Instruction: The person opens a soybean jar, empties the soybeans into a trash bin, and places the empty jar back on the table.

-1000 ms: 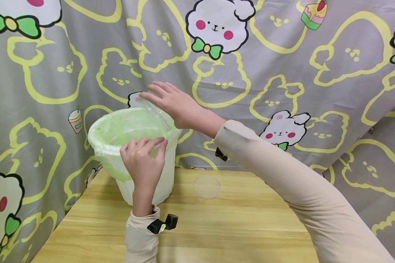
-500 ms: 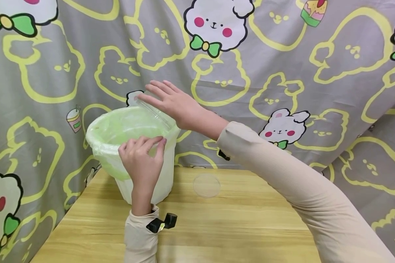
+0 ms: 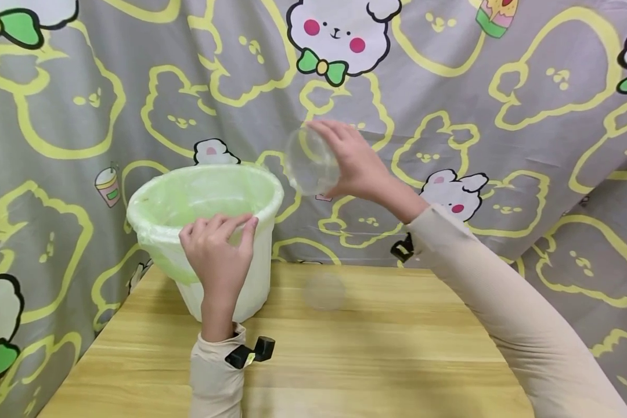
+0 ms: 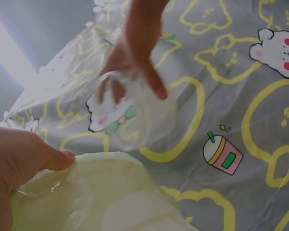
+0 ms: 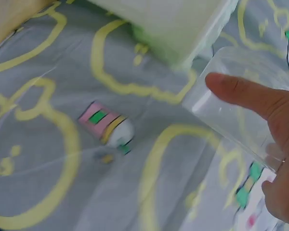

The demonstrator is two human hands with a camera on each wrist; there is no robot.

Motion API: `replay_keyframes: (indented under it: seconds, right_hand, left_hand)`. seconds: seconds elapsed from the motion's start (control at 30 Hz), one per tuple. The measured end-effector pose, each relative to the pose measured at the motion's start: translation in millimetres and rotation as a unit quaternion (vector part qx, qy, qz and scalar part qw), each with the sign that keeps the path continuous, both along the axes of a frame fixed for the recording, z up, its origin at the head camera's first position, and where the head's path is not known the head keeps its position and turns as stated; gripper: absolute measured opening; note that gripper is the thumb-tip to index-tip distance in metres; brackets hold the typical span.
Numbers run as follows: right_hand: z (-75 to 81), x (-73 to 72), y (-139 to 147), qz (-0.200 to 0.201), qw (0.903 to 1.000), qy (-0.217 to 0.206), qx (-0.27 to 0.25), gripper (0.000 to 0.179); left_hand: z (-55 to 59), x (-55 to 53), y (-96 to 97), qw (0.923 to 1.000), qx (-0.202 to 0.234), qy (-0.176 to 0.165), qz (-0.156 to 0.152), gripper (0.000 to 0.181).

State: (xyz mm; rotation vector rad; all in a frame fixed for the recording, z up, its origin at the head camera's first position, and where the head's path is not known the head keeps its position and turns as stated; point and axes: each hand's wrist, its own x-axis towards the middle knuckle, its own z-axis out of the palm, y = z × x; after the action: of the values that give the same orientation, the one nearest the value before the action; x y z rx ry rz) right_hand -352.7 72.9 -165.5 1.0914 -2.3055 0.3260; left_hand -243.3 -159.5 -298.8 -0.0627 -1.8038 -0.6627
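Note:
A white bin [image 3: 256, 273] with a pale green plastic bag [image 3: 159, 258] folded over its rim stands at the left of the table. My left hand [image 3: 216, 249] grips the near rim through the bag; its thumb [image 4: 55, 159] shows at the rim in the left wrist view. Up to the right of the bin, my right hand [image 3: 360, 162] holds a clear round plastic tub [image 3: 312, 162], tilted on its side and apart from the bin. The right wrist view shows the thumb [image 5: 245, 94] along the tub's wall. The inner bottom of the bin is hidden.
On the wooden table [image 3: 376, 342], right of the bin, lies a clear round disc, perhaps a lid [image 3: 324, 290]. A grey patterned curtain [image 3: 449, 151] hangs close behind the bin and along both sides.
My right hand has moved right, away from above the bin's opening, taking the tub with it. The tub has turned from lying over the rim. My left hand keeps its place on the rim.

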Motion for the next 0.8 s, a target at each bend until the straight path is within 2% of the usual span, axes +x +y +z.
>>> replay_keyframes:
  seconds: [0.1,0.2,0.33,0.53,0.67,0.8]
  right_hand:
    - [-12.1,-6.4,32,-0.024,0.9944,-0.073,-0.072,0.137]
    - [-29.2,-11.8,63,-0.053,0.9783,-0.141,-0.142,0.137]
    - [-60.8,-17.5,101,-0.066,0.9575,-0.190,-0.207,0.133]
    - [-118.6,-19.7,145,-0.063,0.9322,-0.248,-0.256,0.128]
    - [-155.7,-15.7,164,-0.096,0.9157,-0.291,-0.260,0.128]
    - [-185.4,-11.3,175,-0.115,0.8874,-0.350,-0.277,0.125]
  left_hand:
    - [1.8,-0.4,-1.0,1.0000,0.004,0.007,-0.001,0.018]
    - [3.4,-0.8,-2.1,0.9999,0.007,0.014,-0.001,0.017]
    - [4.1,-1.3,-2.7,0.9998,0.010,0.019,0.001,0.016]
    - [2.9,-0.9,-1.7,0.9998,0.015,0.013,-0.001,0.016]
    - [1.0,-2.0,-0.2,0.9997,0.017,0.015,-0.005,0.015]
    - [-1.1,-3.6,2.2,0.9996,0.020,0.016,-0.009,0.014]
